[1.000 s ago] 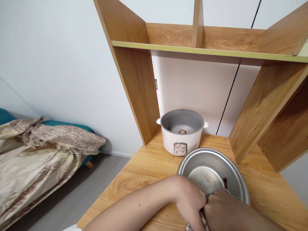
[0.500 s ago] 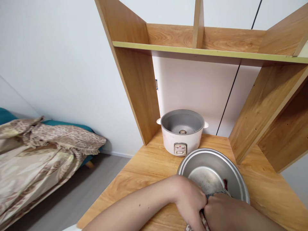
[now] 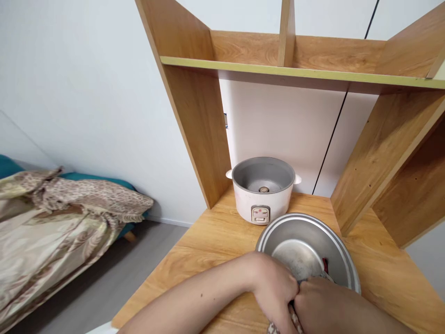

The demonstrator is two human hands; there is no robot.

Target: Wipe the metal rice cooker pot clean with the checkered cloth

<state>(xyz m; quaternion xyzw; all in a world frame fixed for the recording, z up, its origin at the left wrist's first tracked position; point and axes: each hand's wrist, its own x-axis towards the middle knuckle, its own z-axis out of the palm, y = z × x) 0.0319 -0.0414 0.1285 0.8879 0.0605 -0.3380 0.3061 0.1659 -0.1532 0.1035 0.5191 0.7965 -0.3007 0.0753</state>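
Observation:
My left hand [image 3: 278,290] and my right hand [image 3: 325,308] are pressed together at the near rim of a round metal pot [image 3: 308,248] on the wooden desk [image 3: 215,246]. Both hands are closed; a patterned cloth [image 3: 295,322] shows between them at the bottom edge, and grey and red bits of it show inside the pot. How much each hand grips is hidden. Behind the pot stands a white rice cooker [image 3: 262,188], lid off, its grey inside bare.
Wooden shelf panels [image 3: 194,106] rise on the left and right of the desk, with a shelf board [image 3: 299,74] overhead. A bed with a patterned blanket [image 3: 59,218] stands at the left across a strip of grey floor.

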